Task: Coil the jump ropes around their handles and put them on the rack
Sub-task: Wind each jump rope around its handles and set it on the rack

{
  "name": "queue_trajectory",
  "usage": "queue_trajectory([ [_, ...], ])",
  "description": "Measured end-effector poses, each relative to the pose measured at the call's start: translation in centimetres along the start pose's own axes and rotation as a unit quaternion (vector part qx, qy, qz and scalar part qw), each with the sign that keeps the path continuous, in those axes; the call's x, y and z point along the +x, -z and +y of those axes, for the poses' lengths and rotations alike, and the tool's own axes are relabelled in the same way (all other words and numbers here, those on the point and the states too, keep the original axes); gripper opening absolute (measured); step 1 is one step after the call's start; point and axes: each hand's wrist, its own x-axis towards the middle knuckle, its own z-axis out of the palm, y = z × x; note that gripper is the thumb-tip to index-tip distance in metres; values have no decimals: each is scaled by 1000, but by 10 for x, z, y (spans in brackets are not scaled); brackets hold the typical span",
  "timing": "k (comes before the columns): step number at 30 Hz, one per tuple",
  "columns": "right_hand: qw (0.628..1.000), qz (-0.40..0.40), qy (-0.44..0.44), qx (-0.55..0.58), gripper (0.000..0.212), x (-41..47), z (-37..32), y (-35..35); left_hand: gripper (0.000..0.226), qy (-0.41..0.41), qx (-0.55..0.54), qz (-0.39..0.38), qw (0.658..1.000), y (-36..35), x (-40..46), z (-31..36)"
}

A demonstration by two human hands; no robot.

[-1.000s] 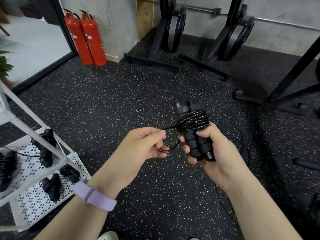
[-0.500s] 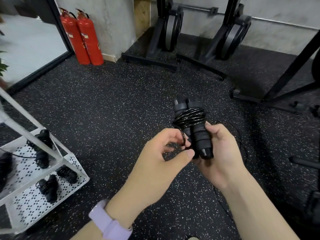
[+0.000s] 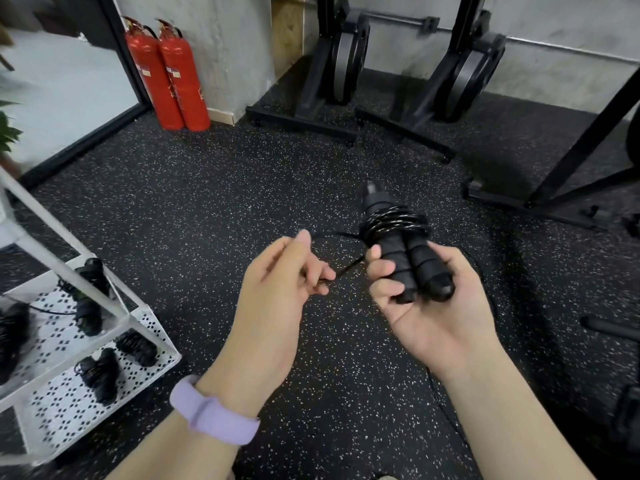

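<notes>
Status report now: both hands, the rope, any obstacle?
Right hand grips paired handles. Left hand pinches loose rope end. Rope partly coiled. Rack left, path open.

light: even, indoor, soft shadows | blur: rack point(image 3: 79, 327) at left edge | distortion: wide-angle bending at edges

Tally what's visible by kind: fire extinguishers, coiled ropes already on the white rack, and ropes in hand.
Fire extinguishers: 2
Coiled ropes on the rack: at least 4, with another dark bundle cut off at the left edge
Jump rope in the hands: 1
Total: at least 7
</notes>
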Motion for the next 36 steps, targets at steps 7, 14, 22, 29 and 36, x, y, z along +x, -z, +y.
queue_trajectory([
  [7,973,-86,-33,211,51,-6,-4,5,56,14,29,-6,999,4,4,-4],
  [14,999,-38,-6,-13,39,-6,-4,0,52,-152,175,-61,971,2,-8,0],
  [22,950,27,69,-303,27,-2,15,-1,32,-185,155,-170,956,-3,-22,-2],
  [29,944,75,113,-302,39,5,27,-3,17,-254,286,-181,906,-1,-22,-7],
  [36,976,11,34,-213,49,1,23,-4,26,-266,253,-168,915,4,-17,-6],
])
